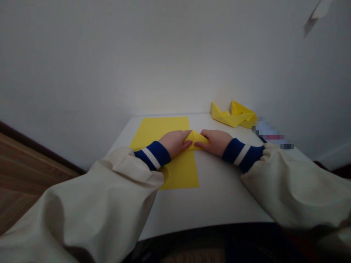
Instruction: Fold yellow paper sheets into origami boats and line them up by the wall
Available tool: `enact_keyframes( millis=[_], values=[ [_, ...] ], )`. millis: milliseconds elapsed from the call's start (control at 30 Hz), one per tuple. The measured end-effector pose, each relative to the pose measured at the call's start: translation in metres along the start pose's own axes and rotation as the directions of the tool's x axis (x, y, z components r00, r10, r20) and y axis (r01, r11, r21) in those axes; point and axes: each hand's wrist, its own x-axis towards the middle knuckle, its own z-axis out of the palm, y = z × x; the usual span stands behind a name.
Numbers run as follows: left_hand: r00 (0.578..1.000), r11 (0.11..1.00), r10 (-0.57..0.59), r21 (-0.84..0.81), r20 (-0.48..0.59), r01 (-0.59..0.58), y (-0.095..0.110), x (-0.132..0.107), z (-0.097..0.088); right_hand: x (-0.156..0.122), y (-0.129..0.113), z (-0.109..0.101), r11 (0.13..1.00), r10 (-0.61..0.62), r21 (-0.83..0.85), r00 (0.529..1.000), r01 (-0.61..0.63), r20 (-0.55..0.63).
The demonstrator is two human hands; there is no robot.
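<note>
- Left hand (175,142) is seen closed on the left end of a small, folded, yellow paper piece (195,138), which is pinched between thumb and fingers.
- By the right hand (219,140), the right end of the same piece is grasped, with the thumb laid along its near face.
- The piece is held by both hands over the middle of a white, smooth-topped desk (216,204), its peak pointed toward the far edge; whether the paper beneath is touched cannot be told.
- Beneath the left forearm, a flat, yellow, rectangular paper sheet (179,171) is spread toward the desk's left edge.
- Near the far right corner, yellow, folded-paper boats (233,120) are placed, overlapping in view.
- Just beside them, along the right edge, a pale object (274,135) is pixelated beyond recognition.
</note>
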Motion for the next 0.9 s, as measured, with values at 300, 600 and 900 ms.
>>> enact_keyframes(
  millis=[300, 600, 900],
  values=[
    [1.000, 1.000, -0.013, -0.025, 0.005, 0.013, -0.002, -0.001, -0.003, 0.003, 0.002, 0.001, 0.997, 0.013, 0.080, 1.000, -0.015, 0.021],
    [0.962, 0.969, -0.025, -0.228, 0.271, 0.090, -0.023, -0.004, -0.016, 0.003, 0.022, 0.013, 0.946, -0.110, 0.311, 0.992, 0.087, 0.057],
    [0.907, 0.968, -0.083, -0.183, 0.413, 0.172, -0.025, -0.003, -0.023, 0.003, 0.023, 0.012, 0.948, -0.090, 0.311, 0.993, 0.064, 0.071]
  ],
)
